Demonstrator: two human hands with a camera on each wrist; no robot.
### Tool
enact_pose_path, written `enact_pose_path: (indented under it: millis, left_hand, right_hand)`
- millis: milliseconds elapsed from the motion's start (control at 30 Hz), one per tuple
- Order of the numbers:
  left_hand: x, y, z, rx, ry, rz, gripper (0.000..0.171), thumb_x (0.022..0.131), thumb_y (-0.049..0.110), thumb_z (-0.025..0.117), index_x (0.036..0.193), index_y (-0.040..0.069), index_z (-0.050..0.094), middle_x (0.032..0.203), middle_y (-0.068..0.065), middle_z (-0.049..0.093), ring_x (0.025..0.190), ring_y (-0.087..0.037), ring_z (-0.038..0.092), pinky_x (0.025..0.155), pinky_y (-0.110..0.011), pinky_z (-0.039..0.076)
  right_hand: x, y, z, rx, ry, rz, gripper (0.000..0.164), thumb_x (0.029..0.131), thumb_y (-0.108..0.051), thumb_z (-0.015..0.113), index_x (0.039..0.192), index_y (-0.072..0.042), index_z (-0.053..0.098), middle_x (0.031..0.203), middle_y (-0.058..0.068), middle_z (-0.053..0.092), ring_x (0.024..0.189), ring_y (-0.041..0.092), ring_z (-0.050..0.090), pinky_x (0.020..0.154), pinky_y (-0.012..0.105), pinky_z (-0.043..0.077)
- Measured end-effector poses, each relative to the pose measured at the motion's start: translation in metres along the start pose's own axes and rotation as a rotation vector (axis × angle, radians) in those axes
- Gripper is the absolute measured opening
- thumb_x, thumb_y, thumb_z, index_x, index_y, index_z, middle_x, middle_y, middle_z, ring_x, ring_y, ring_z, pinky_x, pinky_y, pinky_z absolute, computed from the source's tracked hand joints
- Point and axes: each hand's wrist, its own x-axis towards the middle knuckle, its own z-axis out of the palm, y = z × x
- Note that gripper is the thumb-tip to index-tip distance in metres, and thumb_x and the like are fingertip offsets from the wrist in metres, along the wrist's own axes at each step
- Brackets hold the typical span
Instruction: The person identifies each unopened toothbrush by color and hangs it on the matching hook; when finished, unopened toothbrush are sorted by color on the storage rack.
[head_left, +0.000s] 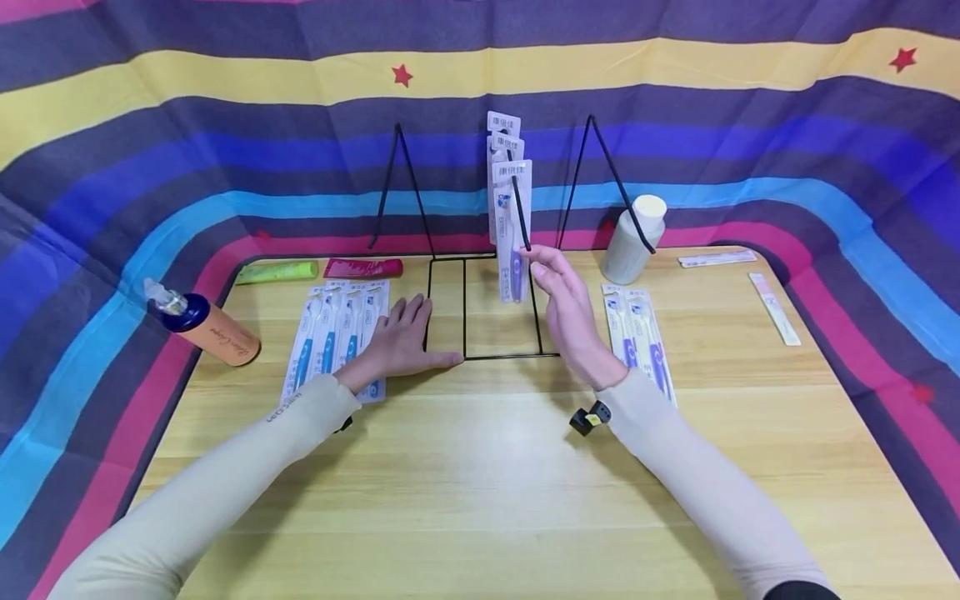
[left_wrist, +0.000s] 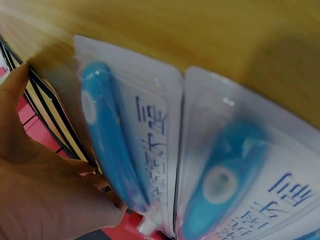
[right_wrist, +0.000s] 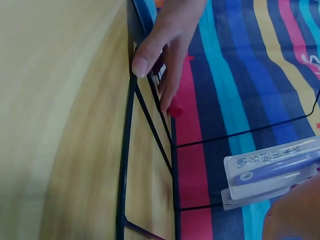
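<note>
Nearest the camera, the left sleeve (head_left: 217, 483) and the right sleeve (head_left: 697, 475) reached in over the wooden table (head_left: 465, 492). The left hand (head_left: 401, 337) lay low with its fingers spread wide, its thumb touching the front of the black wire rack (head_left: 465, 308) and its other fingers at the rack's left side. The right hand (head_left: 567, 304) was held narrow, its fingers slightly bent and their tips at the right edge of the foremost of the hanging toothbrush packs (head_left: 506, 242); the fingers overlapped there, so I could not tell whether they pinched it or only touched it. Those packs hung one before another on the rack's middle hook, the foremost showing a purple handle. Blue-handled packs (head_left: 327, 321) lay side by side left of the left hand, and purple-handled packs (head_left: 627, 312) lay near the right wrist, partly covered by its sleeve. Behind the blue ones lay a green tube (head_left: 277, 272) and a red tube (head_left: 360, 268), with an orange bottle (head_left: 221, 333) farther left; a white bottle (head_left: 633, 242) stood behind the purple ones
</note>
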Motion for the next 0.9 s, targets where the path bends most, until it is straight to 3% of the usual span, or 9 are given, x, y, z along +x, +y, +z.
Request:
enact_pose_path:
  millis: [267,467,667,900]
  left_hand:
    - [0.0,0.001,-0.005,0.008,0.01,-0.003,0.123,0.092,0.074,0.07,0.173,-0.002,0.016,0.18,-0.024,0.01,0.163,-0.052,0.005,0.126,-0.072,0.007]
    - [0.001,0.001,-0.005,-0.003,0.009,0.006,0.124,0.091,0.075,0.069,0.173,-0.003,0.016,0.179,-0.025,0.01,0.163,-0.053,0.006,0.126,-0.073,0.008]
    - [0.002,0.0,-0.001,-0.026,0.009,0.008,0.127,0.09,0.077,0.069,0.173,-0.001,0.015,0.18,-0.024,0.009,0.163,-0.052,0.004,0.126,-0.073,0.006]
    - [0.0,0.002,0.0,-0.017,0.014,-0.002,0.126,0.09,0.078,0.068,0.173,-0.001,0.016,0.18,-0.024,0.01,0.163,-0.053,0.004,0.125,-0.074,0.007]
  right_hand:
    - [0.015,0.003,0.002,0.043,0.017,-0.013,0.024,0.104,-0.013,0.057,0.126,-0.015,0.065,0.135,0.008,0.063,0.135,0.029,0.052,0.121,0.041,0.029]
    - [0.011,0.001,-0.01,0.061,0.043,-0.039,0.025,0.103,-0.004,0.055,0.126,-0.009,0.064,0.133,0.011,0.062,0.135,0.033,0.051,0.118,0.04,0.032]
    - [-0.005,-0.017,-0.042,0.054,0.079,-0.049,0.027,0.104,-0.001,0.053,0.128,-0.006,0.065,0.135,0.015,0.066,0.13,0.03,0.057,0.106,0.04,0.04]
    - [-0.033,-0.024,-0.107,-0.027,0.191,0.036,0.029,0.109,0.002,0.055,0.137,0.001,0.063,0.13,0.011,0.07,0.119,0.024,0.064,0.092,0.027,0.053]
